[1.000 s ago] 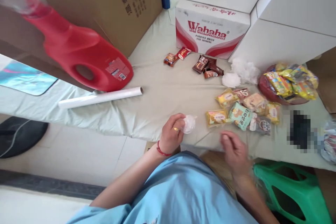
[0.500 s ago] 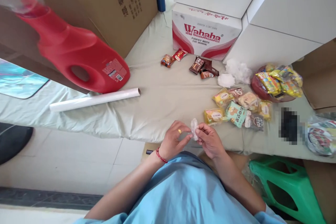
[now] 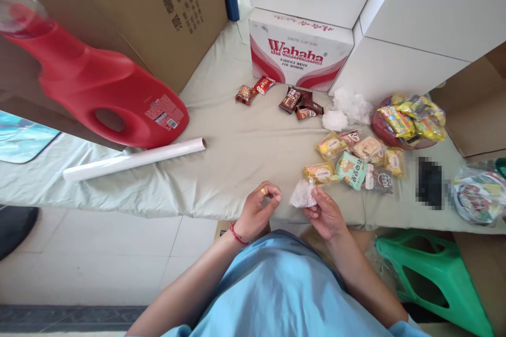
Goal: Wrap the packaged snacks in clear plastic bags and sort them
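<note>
My right hand (image 3: 326, 211) pinches a crumpled piece of clear bubble wrap (image 3: 303, 194) between thumb and fingers, just above the front edge of the cloth-covered surface. To its left, apart from the wrap, my left hand (image 3: 259, 206) has thumb and fingers curled together; whatever they hold, if anything, is hidden. Close behind my right hand lies a yellow snack packet (image 3: 319, 173). Beside it are a green packet (image 3: 351, 170), a grey-brown packet (image 3: 382, 180) and several other small wrapped snacks.
Crumpled white plastic (image 3: 351, 106) lies near a red bowl (image 3: 381, 134) of yellow packets. Brown packets (image 3: 291, 99) sit before a Wahaha carton (image 3: 296, 55). A white roll (image 3: 134, 160) and red jug (image 3: 138, 92) are left; a green stool (image 3: 454, 284) stands below right.
My left hand has come away from the wrap and its fingers have curled in. The wrap in my right hand now spreads wider. The view has shifted slightly.
</note>
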Demonstrator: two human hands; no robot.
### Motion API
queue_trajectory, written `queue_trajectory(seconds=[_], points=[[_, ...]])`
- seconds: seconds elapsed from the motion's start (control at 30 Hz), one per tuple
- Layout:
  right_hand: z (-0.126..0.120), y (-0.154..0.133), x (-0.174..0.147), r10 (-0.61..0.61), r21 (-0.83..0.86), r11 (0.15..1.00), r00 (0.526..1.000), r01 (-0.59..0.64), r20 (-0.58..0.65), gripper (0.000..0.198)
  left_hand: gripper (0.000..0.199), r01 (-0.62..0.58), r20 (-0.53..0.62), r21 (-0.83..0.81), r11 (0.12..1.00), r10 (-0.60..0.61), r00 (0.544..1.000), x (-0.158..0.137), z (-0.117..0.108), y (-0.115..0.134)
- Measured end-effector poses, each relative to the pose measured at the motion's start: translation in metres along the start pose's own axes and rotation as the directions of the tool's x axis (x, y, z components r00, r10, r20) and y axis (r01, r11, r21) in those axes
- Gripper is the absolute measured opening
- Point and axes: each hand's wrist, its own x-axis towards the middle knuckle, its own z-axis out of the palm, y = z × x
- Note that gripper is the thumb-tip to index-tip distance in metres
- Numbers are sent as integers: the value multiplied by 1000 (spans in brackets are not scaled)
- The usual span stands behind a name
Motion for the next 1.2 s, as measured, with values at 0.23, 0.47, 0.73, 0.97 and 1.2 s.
queue_trajectory(seconds=[0.23,0.47,0.73,0.97,1.2], points=[[5,1,0,18,-14,1000,999,-18,34,40,14,-69,51,-31,997,71,996,5,15,3],[-11,-5,-2,-14,-215,976,998,26,57,42,33,218,-127,-569,793,-346,930,11,-13,-10],[-10,2,-5,-92,-335,931,980,148,177,47,39,232,-30,-763,604,-392,919,10,-15,-12],[6,-1,-4,-33,-465,876,979,126,202,37,35,215,-58,-536,816,-289,955,13,-6,-11],[14,10,-1,-351,-712,612,925,345,146,25,35,226,-283,-259,939,-297,912,1,6,-2]])
